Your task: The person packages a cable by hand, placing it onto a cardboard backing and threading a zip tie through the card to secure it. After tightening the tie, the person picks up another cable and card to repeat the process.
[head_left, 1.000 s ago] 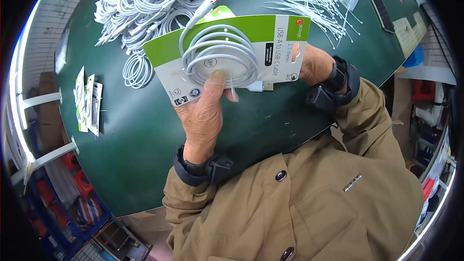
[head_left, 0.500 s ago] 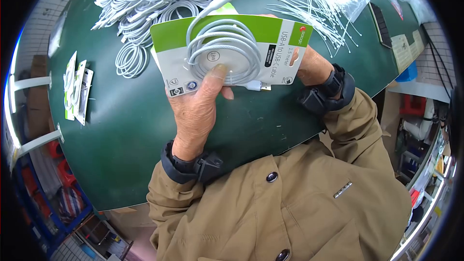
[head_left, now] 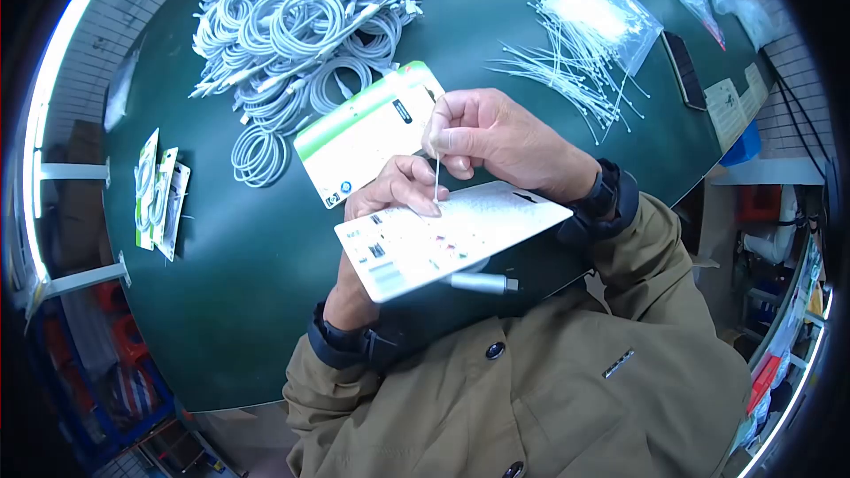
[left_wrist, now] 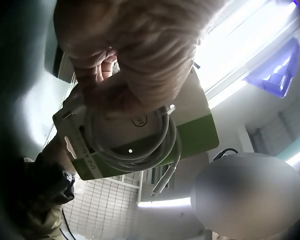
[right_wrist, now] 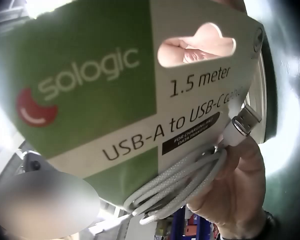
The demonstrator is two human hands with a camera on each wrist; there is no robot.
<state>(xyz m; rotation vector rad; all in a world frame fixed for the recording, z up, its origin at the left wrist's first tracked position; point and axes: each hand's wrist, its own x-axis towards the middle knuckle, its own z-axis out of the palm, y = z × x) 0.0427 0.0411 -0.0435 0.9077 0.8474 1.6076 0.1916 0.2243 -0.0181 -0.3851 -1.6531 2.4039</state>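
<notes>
A printed cable card (head_left: pixel 496 226) is turned back side up in the head view. My left hand (head_left: pixel 394 188) grips it, fingers over the back and thumb underneath against the coil. My right hand (head_left: pixel 513 142) pinches a thin white cable tie (head_left: pixel 437 175) that rises from the card's back beside the left fingertips. On the card's front, the left wrist view has the looped grey-white USB cable (left_wrist: pixel 173 142) lying around the round mark. The right wrist view reads "USB-A to USB-C" on that front, with the metal USB-A plug (right_wrist: pixel 249 119) near its edge.
Another green-and-white card (head_left: pixel 359 142) lies just beyond the hands. Behind it is a big heap of coiled cables (head_left: pixel 292 22). Loose cable ties (head_left: pixel 567 80) and a clear bag (head_left: pixel 633 31) lie back right, near a phone (head_left: pixel 683 71). Several carded cables (head_left: pixel 159 199) are at left.
The card has turned from front side up to back side up. My right hand has come from behind the card's right end to above it and now pinches the tie.
</notes>
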